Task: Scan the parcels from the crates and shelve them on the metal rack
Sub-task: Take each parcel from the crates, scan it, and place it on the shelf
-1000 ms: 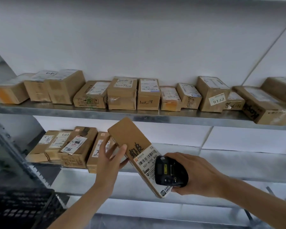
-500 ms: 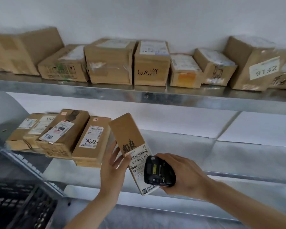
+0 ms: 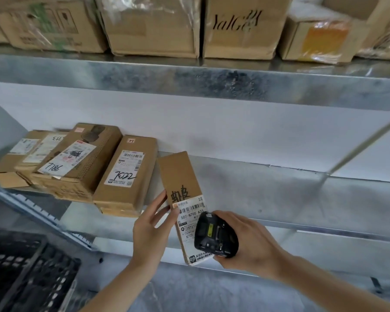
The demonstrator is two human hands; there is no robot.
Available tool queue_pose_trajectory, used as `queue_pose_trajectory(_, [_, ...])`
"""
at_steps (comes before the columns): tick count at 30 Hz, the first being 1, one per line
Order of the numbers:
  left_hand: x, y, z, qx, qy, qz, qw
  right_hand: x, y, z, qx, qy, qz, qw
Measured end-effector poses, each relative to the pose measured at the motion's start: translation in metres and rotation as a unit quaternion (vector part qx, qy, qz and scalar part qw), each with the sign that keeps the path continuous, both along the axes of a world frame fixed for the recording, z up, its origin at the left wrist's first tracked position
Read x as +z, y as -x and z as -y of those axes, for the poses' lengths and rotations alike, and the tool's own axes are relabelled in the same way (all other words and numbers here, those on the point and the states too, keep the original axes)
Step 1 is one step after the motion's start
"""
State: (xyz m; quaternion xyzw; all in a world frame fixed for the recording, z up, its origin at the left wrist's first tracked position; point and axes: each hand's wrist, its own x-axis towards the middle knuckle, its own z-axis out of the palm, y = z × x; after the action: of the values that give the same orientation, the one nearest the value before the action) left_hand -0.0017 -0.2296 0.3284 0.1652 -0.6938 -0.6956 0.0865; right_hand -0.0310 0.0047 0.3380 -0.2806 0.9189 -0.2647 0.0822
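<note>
A long brown parcel with black handwriting and a white barcode label is held slanted over the front of the middle rack shelf. My left hand grips its left edge from below, fingers on the underside. My right hand holds a black handheld scanner against the lower part of the label and also touches the parcel's lower right corner. Just left of the held parcel, several labelled parcels lie on the same shelf, the nearest marked 7022.
The upper shelf carries a row of cardboard boxes. A black plastic crate stands at the lower left. A perforated rack upright slants past the shelf's left end. White wall behind the rack.
The view has closed in on the middle shelf. Both hands carried the parcel and scanner forward toward the gap right of parcel 7022. The grips are unchanged.
</note>
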Motion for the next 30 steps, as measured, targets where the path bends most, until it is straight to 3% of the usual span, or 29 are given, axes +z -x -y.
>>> queue_pose_trajectory(11, [-0.029, 0.023, 0.022, 0.008, 0.009, 0.032, 0.999, -0.029, 0.016, 0.032, -0.009, 0.015, 0.008, 1.0])
queue_pose_trajectory(30, [-0.023, 0.028, 0.042, -0.043, 0.063, 0.024, 0.997, -0.025, 0.045, 0.066, -0.056, 0.067, 0.057, 0.995])
